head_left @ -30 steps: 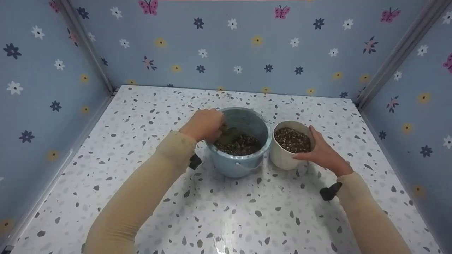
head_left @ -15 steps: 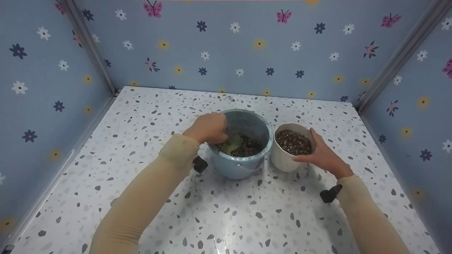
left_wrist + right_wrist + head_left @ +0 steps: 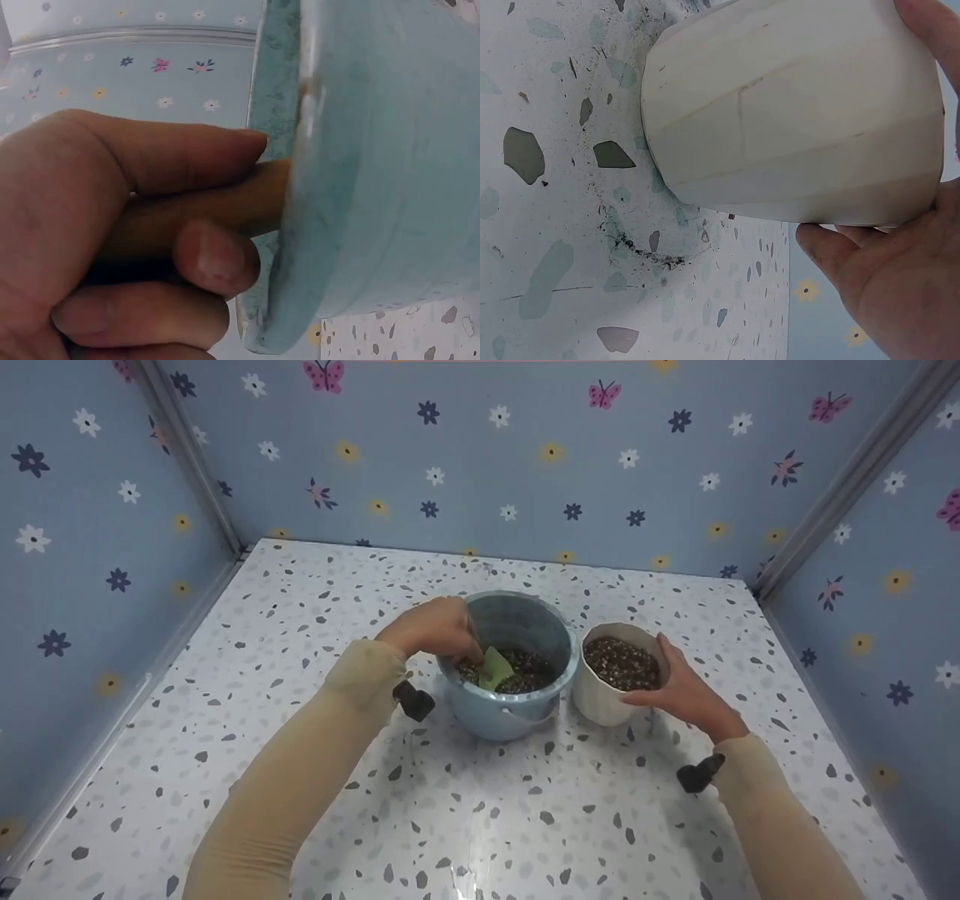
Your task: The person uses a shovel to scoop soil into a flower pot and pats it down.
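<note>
My left hand (image 3: 439, 630) grips the wooden handle (image 3: 217, 206) of a small trowel at the left rim of a light blue bucket (image 3: 499, 720). The trowel's green blade (image 3: 495, 669) stands tilted in the bucket, its edge against the dark, speckled potting soil (image 3: 532, 669). To the right of the bucket is a white faceted flower pot (image 3: 600, 705), with similar soil (image 3: 622, 662) inside it. My right hand (image 3: 686, 690) holds this pot by its right side near the rim, thumb in front and fingers toward the back. In the right wrist view the pot's wall (image 3: 780, 112) fills much of the picture.
Both containers stand close together on a white speckled tabletop (image 3: 480, 810). Dark crumbs (image 3: 656, 256) lie on it near the pot's base. Blue flowered panels (image 3: 480, 457) enclose the back and both sides. The bucket's thin handle (image 3: 529, 721) hangs down in front.
The trowel's blade has turned inside the bucket, so more of its green face shows. My left hand has shifted slightly and tilted, while the right hand keeps its hold on the pot.
</note>
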Available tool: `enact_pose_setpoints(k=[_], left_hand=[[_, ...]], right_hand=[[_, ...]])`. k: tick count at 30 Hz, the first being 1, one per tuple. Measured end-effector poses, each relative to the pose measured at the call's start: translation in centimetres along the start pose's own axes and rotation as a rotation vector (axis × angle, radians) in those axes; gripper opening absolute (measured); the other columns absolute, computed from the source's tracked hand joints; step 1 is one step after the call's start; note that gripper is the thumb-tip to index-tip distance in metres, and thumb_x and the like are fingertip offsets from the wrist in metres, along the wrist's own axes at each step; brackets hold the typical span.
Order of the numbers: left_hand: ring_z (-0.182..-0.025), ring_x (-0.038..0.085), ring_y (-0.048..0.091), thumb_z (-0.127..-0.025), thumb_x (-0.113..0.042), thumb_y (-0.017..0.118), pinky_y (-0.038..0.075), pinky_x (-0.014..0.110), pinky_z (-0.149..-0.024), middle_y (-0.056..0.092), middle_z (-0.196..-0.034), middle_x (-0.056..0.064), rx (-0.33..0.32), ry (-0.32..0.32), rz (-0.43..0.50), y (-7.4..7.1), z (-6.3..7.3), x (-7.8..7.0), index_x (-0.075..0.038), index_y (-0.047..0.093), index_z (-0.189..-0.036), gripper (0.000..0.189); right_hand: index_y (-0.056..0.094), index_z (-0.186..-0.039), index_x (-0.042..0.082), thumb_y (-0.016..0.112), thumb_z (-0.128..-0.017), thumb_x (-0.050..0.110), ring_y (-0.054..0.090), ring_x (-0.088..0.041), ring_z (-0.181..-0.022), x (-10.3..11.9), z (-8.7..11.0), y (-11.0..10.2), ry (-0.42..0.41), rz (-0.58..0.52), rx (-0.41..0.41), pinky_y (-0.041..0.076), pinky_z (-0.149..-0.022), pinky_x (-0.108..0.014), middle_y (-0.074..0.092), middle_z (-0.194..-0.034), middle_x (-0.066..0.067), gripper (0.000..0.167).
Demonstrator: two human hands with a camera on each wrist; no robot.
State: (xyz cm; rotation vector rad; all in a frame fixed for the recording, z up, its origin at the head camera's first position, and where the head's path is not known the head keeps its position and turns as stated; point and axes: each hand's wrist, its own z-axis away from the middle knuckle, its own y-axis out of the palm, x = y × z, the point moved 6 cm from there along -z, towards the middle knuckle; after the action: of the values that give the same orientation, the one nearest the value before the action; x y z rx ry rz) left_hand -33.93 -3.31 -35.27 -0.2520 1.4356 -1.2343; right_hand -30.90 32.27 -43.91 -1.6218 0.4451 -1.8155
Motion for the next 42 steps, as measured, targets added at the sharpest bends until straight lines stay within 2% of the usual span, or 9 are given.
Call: enact_pose_setpoints(k=[4,11,20,22,25,29,34,37,42], left_hand=[[-0.052,0.014,0.059,-0.082,-0.019,0.077,0.054,0.033,-0.059,0.066,-0.061,0.005,0.003,-0.009,0.061,-0.1,0.2,0.3,-0.010,0.080,-0.082,0.010],[-0.046,0.010,0.046,-0.079,-0.018,0.080,0.035,0.023,-0.045,0.059,-0.056,0.002,0.021,-0.047,0.237,0.0,0.5,1.1,-0.010,0.081,-0.082,0.008],[-0.044,0.009,0.041,-0.078,-0.021,0.082,0.032,0.023,-0.044,0.055,-0.054,0.002,0.031,-0.050,0.338,-0.1,1.2,1.7,-0.008,0.081,-0.082,0.013],[-0.045,0.010,0.040,-0.079,-0.023,0.082,0.031,0.023,-0.044,0.056,-0.056,0.002,0.034,-0.066,0.330,0.0,1.3,1.9,-0.010,0.081,-0.082,0.014],[-0.051,0.011,0.045,-0.080,-0.029,0.081,0.037,0.025,-0.049,0.063,-0.063,0.001,0.046,-0.073,0.228,0.2,1.3,1.8,-0.013,0.080,-0.082,0.016],[-0.069,0.012,0.065,-0.082,-0.028,0.079,0.054,0.030,-0.066,0.072,-0.080,-0.001,0.086,-0.029,0.074,0.4,1.0,0.5,-0.013,0.078,-0.090,0.017],[-0.076,0.013,0.069,-0.082,-0.022,0.078,0.057,0.032,-0.072,0.074,-0.088,-0.002,0.076,0.072,-0.037,0.3,1.1,-0.6,-0.013,0.080,-0.092,0.013],[-0.078,0.012,0.069,-0.083,-0.018,0.076,0.057,0.030,-0.072,0.073,-0.097,-0.002,0.060,0.132,-0.021,0.4,1.4,-0.5,-0.014,0.081,-0.093,0.011],[-0.079,0.015,0.071,-0.084,-0.011,0.076,0.058,0.030,-0.072,0.073,-0.101,0.000,0.052,0.125,0.172,0.6,1.6,0.6,-0.013,0.080,-0.095,0.012]], right_hand=[[-0.016,-0.157,0.015,0.083,-0.076,0.049,0.001,-0.043,-0.147,0.0,0.0,0.0,0.012,0.013,0.007,0.010,-0.113,-0.065,-0.010,-0.162,-0.020,0.133],[-0.015,-0.157,0.014,0.083,-0.077,0.049,0.000,-0.041,-0.148,0.0,-0.1,0.3,0.009,0.018,0.005,0.009,-0.113,-0.065,-0.009,-0.163,-0.019,0.132],[-0.014,-0.157,0.013,0.084,-0.075,0.049,0.002,-0.042,-0.148,0.0,-0.4,0.7,0.007,-0.001,0.004,0.009,-0.113,-0.065,-0.006,-0.163,-0.020,0.133],[-0.015,-0.157,0.014,0.084,-0.075,0.049,0.003,-0.043,-0.147,0.1,-0.4,0.7,0.007,0.001,0.006,0.009,-0.113,-0.065,-0.007,-0.163,-0.020,0.133],[-0.015,-0.157,0.013,0.084,-0.075,0.049,0.003,-0.043,-0.147,0.1,-0.3,0.5,0.011,0.004,0.005,0.009,-0.113,-0.065,-0.007,-0.163,-0.021,0.134],[-0.015,-0.157,0.012,0.084,-0.076,0.048,0.003,-0.043,-0.147,-0.1,0.1,-0.1,0.009,0.014,-0.003,0.010,-0.113,-0.065,-0.006,-0.162,-0.022,0.133],[-0.016,-0.156,0.013,0.083,-0.078,0.047,0.003,-0.044,-0.147,0.1,0.1,-0.1,0.012,0.023,0.013,0.010,-0.112,-0.066,-0.008,-0.162,-0.022,0.131],[-0.017,-0.156,0.016,0.083,-0.078,0.046,0.003,-0.045,-0.147,0.2,0.2,0.1,0.023,0.016,0.025,0.012,-0.111,-0.067,-0.008,-0.162,-0.022,0.130],[-0.016,-0.156,0.015,0.083,-0.078,0.046,0.005,-0.044,-0.147,0.2,0.3,0.2,0.022,0.004,0.022,0.011,-0.112,-0.066,-0.006,-0.162,-0.021,0.130]])
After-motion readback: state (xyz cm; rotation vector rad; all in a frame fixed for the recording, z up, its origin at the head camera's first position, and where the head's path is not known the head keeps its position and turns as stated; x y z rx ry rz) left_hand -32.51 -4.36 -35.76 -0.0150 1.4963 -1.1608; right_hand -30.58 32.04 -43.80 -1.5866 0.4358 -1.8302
